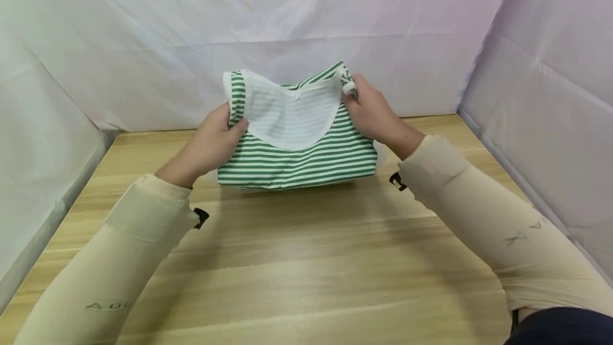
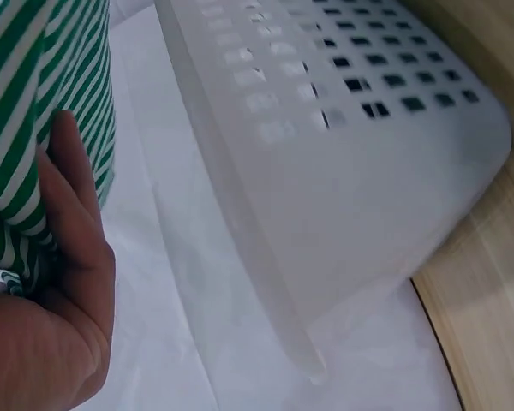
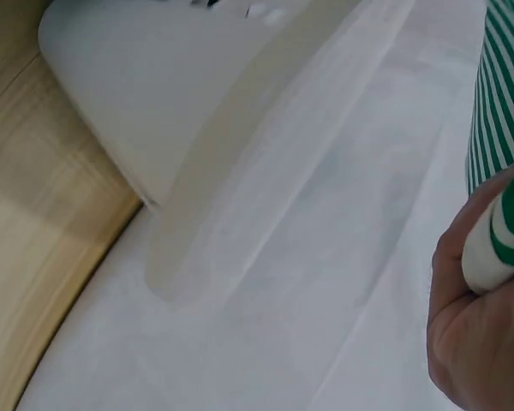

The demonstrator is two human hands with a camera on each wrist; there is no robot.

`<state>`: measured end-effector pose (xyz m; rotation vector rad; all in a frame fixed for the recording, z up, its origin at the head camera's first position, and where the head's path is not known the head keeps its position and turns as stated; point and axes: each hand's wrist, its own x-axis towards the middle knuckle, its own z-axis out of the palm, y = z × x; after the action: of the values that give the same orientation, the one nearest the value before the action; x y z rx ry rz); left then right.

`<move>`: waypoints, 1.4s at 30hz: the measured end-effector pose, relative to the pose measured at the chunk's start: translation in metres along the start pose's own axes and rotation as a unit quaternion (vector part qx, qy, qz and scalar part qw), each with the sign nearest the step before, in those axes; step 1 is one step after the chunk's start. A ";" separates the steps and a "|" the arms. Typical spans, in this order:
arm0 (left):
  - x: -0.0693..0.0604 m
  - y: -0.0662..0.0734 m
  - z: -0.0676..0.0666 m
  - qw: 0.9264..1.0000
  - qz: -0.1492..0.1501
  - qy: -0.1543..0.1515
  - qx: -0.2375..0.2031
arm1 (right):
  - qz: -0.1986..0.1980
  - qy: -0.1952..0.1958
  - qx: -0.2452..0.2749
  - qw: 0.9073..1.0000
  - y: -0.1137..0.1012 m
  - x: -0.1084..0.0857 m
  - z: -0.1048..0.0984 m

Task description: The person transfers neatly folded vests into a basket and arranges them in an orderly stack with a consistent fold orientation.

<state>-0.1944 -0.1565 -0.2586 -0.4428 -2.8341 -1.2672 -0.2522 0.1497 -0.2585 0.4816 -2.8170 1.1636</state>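
Note:
A green-and-white striped tank top (image 1: 299, 161) with a white scoop neckline hangs between both hands in the head view, its neck opening toward me. My left hand (image 1: 210, 145) pinches the left shoulder strap, thumb on the near side. At the other shoulder, my right hand (image 1: 375, 113) grips the bunched strap. Just beyond the garment stands a white plastic basket (image 2: 343, 197) with rows of square holes; the left wrist view shows its side and rim. The right wrist view catches a blurred basket corner (image 3: 154, 103). From the head view the shirt hides nearly all of the basket.
The basket rests on a light wood-grain table (image 1: 297, 265). White sheeting (image 1: 287, 9) rises behind the table and along both sides. Small black clips or mounts (image 1: 201, 218) show at the wrists, and a dark object (image 1: 560, 326) lies at the lower right edge.

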 end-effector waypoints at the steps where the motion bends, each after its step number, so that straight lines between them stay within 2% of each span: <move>1: 0.005 -0.001 -0.001 1.000 -0.010 -0.003 0.008 | 0.007 -0.009 -0.008 1.000 0.001 0.007 0.002; 6: 0.024 -0.011 -0.001 0.998 -0.050 -0.005 0.036 | 0.031 -0.039 -0.023 0.998 0.004 0.031 0.015; 10: 0.038 -0.025 0.003 0.996 -0.062 -0.012 0.060 | 0.064 -0.071 -0.016 0.995 0.009 0.041 0.023; 14: 0.048 -0.038 0.009 0.995 -0.069 -0.016 0.074 | 0.084 -0.110 -0.032 0.990 0.014 0.046 0.025; 21: 0.054 -0.048 0.023 0.991 -0.076 -0.038 0.099 | 0.065 -0.145 -0.118 0.980 0.028 0.048 0.031; 24: 0.055 -0.051 0.029 0.989 -0.083 -0.044 0.118 | 0.056 -0.143 -0.131 0.979 0.034 0.045 0.038; 27: 0.056 -0.053 0.034 0.984 -0.090 -0.035 0.151 | 0.052 -0.131 -0.130 0.982 0.039 0.042 0.045; 32: 0.055 -0.055 0.038 0.972 -0.086 -0.017 0.216 | 0.055 -0.122 -0.141 0.981 0.044 0.041 0.056; 36: 0.050 -0.056 0.039 0.962 -0.062 -0.019 0.267 | 0.062 -0.121 -0.155 0.979 0.045 0.044 0.060; 39: 0.045 -0.057 0.038 0.946 -0.035 -0.020 0.323 | 0.042 -0.120 -0.210 0.969 0.043 0.040 0.063; 42: 0.041 -0.055 0.039 0.923 -0.009 -0.012 0.385 | 0.001 -0.108 -0.292 0.950 0.039 0.032 0.066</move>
<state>-0.2439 -0.1529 -0.3203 -0.3841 -3.0317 -0.0728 -0.2896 0.1212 -0.3266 0.5746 -3.1344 0.2390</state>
